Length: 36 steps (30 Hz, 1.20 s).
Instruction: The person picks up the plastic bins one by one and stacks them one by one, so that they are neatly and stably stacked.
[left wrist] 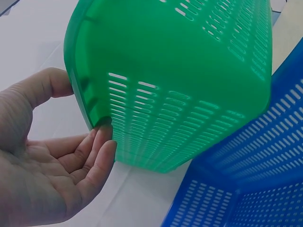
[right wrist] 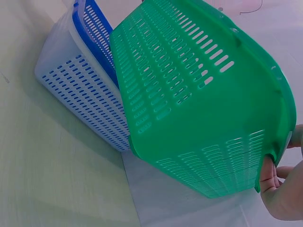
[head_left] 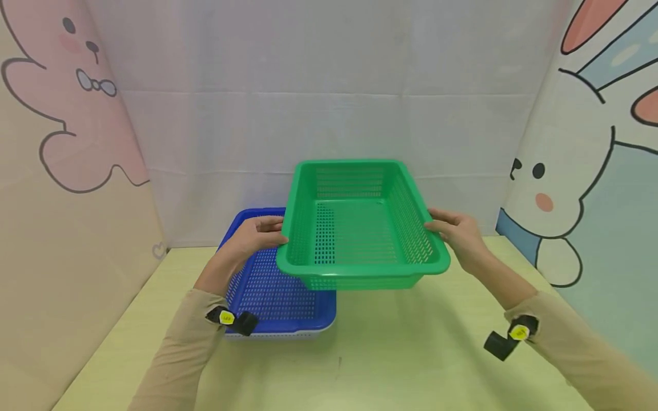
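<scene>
Both hands hold a green plastic basket (head_left: 360, 228) with slotted walls up above the table, its inside facing the head camera. The left hand (head_left: 257, 235) pinches the rim on the left side, thumb on top and fingertips under the lip in the left wrist view. On the opposite side the right hand (head_left: 457, 234) grips the rim the same way. Below and to the left stands a blue basket (head_left: 277, 291), nested in a white basket (right wrist: 85, 85) whose perforated wall shows in the right wrist view. The green basket overlaps the blue one's right part in the head view.
The pale yellow-green table (head_left: 390, 354) runs under the baskets. A white cloth wall (head_left: 329, 68) rises behind it. Side panels with a cartoon bear (head_left: 97, 137) and a cartoon rabbit (head_left: 560, 171) bound the left and right.
</scene>
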Motion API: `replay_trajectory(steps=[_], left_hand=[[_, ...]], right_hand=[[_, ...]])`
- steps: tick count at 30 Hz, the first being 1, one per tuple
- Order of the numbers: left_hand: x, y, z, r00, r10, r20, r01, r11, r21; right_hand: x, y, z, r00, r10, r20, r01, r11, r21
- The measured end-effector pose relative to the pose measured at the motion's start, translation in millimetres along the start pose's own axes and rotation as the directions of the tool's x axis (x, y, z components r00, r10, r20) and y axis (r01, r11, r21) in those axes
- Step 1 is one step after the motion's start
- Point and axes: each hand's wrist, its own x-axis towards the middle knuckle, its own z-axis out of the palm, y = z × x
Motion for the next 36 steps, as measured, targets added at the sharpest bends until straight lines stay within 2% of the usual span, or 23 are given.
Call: replay_trajectory(steps=[8, 18, 23, 36], left_hand=[[-8.7, -1.6, -19.0, 0.998, -0.047, -0.044, 0.05, 0.996, 0.079], [-24.8, -6.8, -45.7, 0.993, -0.088, -0.082, 0.099, 0.985, 0.145], [-32.2, -11.6, -56.9, 0.993, -0.076, -0.09, 0.091, 0.979, 0.18], [-49.0, -24.5, -79.0, 0.997, -0.04, -0.07, 0.053, 0.979, 0.197]], right_hand=[[5.8, -0.7, 20.5, 0.997, -0.079, 0.001, 0.079, 0.997, -0.011], [8.7, -0.7, 52.6, 0.994, -0.109, 0.009, 0.109, 0.993, 0.036], [10.4, -0.7, 63.6, 0.994, -0.105, 0.02, 0.104, 0.993, 0.054], [9.5, -6.1, 86.8, 0.996, -0.08, 0.049, 0.078, 0.996, 0.039]])
